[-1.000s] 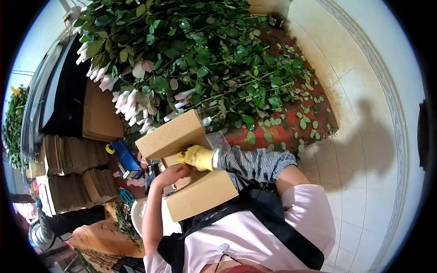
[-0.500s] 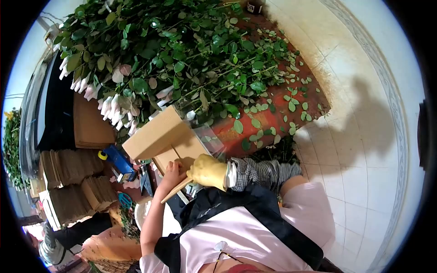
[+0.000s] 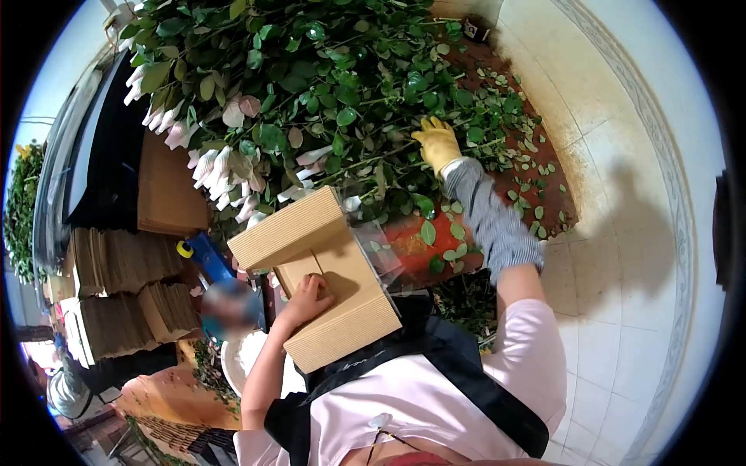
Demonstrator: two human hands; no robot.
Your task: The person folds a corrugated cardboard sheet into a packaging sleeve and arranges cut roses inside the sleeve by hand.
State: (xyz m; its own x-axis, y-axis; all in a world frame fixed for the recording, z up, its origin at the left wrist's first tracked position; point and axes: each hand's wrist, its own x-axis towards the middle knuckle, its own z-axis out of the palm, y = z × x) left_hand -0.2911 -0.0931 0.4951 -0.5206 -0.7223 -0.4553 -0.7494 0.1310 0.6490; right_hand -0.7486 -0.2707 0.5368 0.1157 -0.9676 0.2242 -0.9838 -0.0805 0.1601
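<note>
A folded corrugated cardboard sheet [image 3: 342, 330] lies in front of my body, its two side flaps standing up around a flat middle. My bare left hand [image 3: 307, 300] is on that middle part, fingers bent and pressed against the board. My right hand [image 3: 437, 145], in a yellow glove with a striped sleeve, is stretched out over the pile of leafy rose stems [image 3: 342, 116]. Its fingers are apart and touch the foliage; no stem shows held in them. Pale pink rose heads in white sleeves [image 3: 217, 171] stick out on the pile's left side.
Stacks of cardboard sheets [image 3: 116, 260] stand at the left, beside a blue tape dispenser [image 3: 210, 256]. Clear plastic film [image 3: 381, 248] lies by the cardboard. Loose leaves are scattered on the red table [image 3: 412, 245]. A white bucket [image 3: 233, 361] stands near my left arm.
My gloved right hand has left the cardboard and reached forward onto the rose stems. The near flap of the cardboard now stands folded up, while my left hand stays on the board.
</note>
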